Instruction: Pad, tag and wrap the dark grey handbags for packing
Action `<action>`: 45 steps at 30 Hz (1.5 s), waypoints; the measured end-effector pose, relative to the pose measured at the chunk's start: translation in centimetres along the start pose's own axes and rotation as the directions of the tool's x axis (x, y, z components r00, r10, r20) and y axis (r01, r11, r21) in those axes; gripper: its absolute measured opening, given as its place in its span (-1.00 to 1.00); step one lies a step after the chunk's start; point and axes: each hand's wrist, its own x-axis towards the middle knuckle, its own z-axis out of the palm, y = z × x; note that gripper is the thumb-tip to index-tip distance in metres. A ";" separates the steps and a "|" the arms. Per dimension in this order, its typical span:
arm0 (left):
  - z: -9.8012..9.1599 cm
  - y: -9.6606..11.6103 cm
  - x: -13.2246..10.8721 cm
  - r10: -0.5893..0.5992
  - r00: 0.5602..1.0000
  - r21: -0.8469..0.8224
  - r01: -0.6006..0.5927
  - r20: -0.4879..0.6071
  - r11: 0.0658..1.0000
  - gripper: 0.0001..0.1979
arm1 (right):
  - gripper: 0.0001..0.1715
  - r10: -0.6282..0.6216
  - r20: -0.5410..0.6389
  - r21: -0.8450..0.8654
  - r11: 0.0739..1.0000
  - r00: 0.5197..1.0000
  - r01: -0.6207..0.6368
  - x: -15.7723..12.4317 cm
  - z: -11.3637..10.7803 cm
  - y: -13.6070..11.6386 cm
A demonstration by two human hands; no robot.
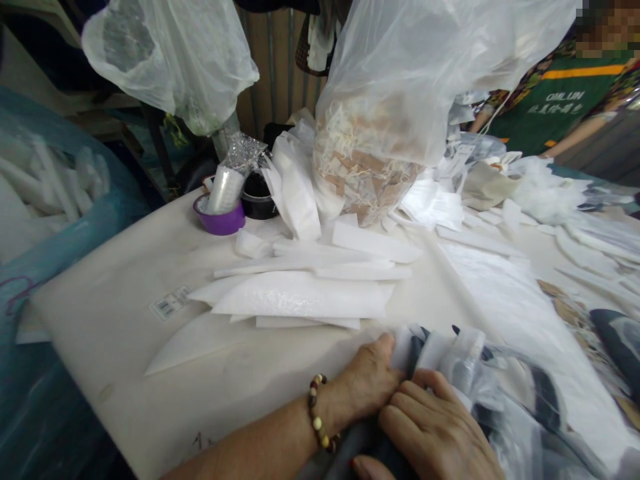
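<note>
My left hand (367,377), with a beaded bracelet (317,412) at its wrist, presses in at the edge of a dark item wrapped partly in white foam and clear plastic (465,363). Its fingers are mostly hidden, but they seem to close on the item. Right beside it, touching it, my right hand (435,427) has its fingers curled over the same dark item. What kind of item it is, I cannot make out. Just beyond the hands lies a loose stack of white foam sheets (300,293).
A purple tape roll (220,220) and a black container (259,200) stand at the back left. Behind the foam sits a clear bag of shredded scraps (370,167). Blue plastic with white foam pieces (55,180) hangs at left. A person in a green apron (560,107) stands at far right.
</note>
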 end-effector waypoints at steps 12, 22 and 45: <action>-1.9 0.6 0.7 -0.049 0.915 -0.465 0.249 0.401 0.849 -0.73 | -0.65 -0.014 -0.130 -0.179 0.984 0.991 -0.009 1.0 0.2 0.5; -2.1 -0.9 -1.5 0.033 0.999 -0.299 -0.026 0.019 0.954 -0.69 | -0.53 0.028 -0.029 -0.257 0.966 0.999 -0.034 0.7 1.0 0.5; -1.7 -5.5 -8.8 0.241 0.968 0.197 -0.249 0.063 0.948 -0.75 | -0.65 0.094 0.055 -0.073 0.993 0.994 -0.090 1.1 0.6 0.7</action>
